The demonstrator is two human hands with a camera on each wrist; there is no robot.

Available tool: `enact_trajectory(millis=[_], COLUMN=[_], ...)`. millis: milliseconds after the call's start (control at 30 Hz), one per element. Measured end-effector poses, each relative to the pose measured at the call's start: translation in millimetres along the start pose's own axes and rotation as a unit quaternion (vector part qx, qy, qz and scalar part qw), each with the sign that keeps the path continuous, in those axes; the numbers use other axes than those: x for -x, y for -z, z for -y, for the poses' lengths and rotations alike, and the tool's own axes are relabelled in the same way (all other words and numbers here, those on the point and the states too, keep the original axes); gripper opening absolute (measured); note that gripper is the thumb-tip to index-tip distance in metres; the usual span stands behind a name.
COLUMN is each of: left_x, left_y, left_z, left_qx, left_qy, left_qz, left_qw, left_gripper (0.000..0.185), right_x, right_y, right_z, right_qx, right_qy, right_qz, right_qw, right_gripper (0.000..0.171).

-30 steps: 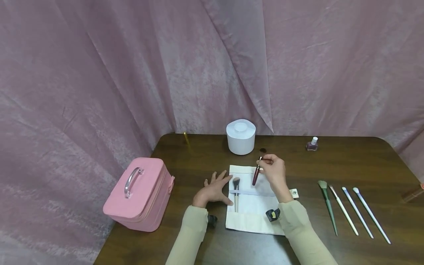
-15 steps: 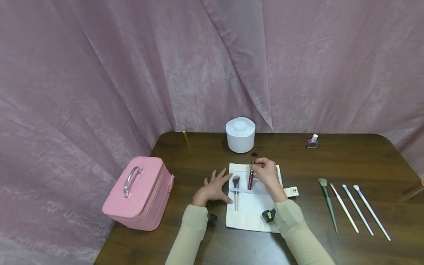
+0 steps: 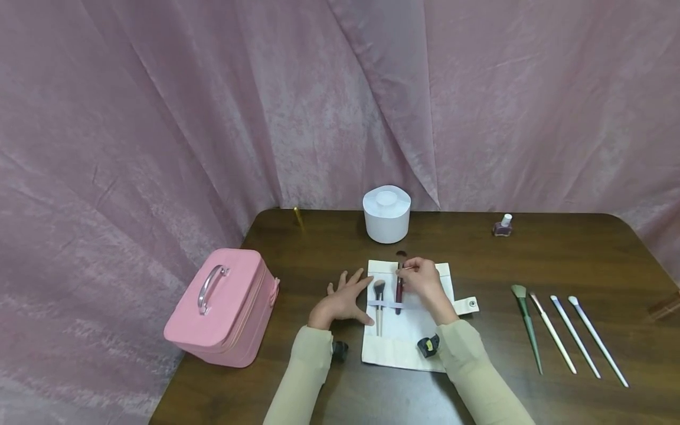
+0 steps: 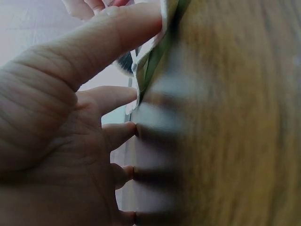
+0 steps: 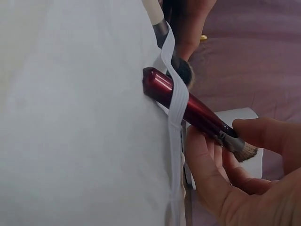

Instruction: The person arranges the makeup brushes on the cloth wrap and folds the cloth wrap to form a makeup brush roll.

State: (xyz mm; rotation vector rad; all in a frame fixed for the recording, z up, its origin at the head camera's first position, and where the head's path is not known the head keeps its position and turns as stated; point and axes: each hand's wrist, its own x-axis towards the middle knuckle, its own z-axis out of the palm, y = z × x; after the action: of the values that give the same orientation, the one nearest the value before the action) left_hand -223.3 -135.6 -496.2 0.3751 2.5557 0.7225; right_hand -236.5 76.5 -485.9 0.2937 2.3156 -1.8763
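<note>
Since a second ago the right hand (image 3: 422, 282) has drawn the red-handled brush (image 3: 399, 290) down under the elastic strap (image 3: 386, 304) of the white brush roll (image 3: 404, 345). Fingers pinch its ferrule; handle points toward 6 o'clock. Left hand (image 3: 342, 301) presses flat at 9 o'clock. No legible writing.

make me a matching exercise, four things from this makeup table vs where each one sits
Things:
1. dark red makeup brush
2. pink vanity case with metal handle
3. small purple nail polish bottle
4. green-handled makeup brush

Places:
A. far right of the table
B. under the elastic band of the white cloth roll
C. left table edge
D. leftmost of four loose brushes

Pairs: 1-B, 2-C, 3-A, 4-D
</note>
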Motion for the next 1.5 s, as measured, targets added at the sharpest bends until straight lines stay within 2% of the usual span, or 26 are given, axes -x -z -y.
enact_trajectory(millis=[333,833,1333,1500], left_x=[-1.1,2.8,2.3,1.5], left_y=[3.0,-0.1,1.1,0.2], left_z=[-1.7,-0.2,-0.5,0.8], left_qx=[0.0,-0.009,-0.004,-0.003], left_qy=[0.001,-0.002,-0.007,-0.007], left_qz=[0.0,0.0,0.001,-0.002], left_qw=[1.0,1.0,1.0,1.0], left_gripper=[0.101,0.1,0.101,0.101], right_x=[0.8,5.3,7.8,9.6], right_y=[-6.1,-8.9,-6.8,-4.9], right_z=[1.0,-2.2,-2.4,-3.4], right_qx=[0.033,0.085,0.173,0.184], right_qy=[-0.002,-0.02,-0.012,-0.002], right_qz=[0.018,0.003,-0.005,-0.003], right_qw=[0.999,0.996,0.985,0.983], right_gripper=[0.015,0.02,0.024,0.031])
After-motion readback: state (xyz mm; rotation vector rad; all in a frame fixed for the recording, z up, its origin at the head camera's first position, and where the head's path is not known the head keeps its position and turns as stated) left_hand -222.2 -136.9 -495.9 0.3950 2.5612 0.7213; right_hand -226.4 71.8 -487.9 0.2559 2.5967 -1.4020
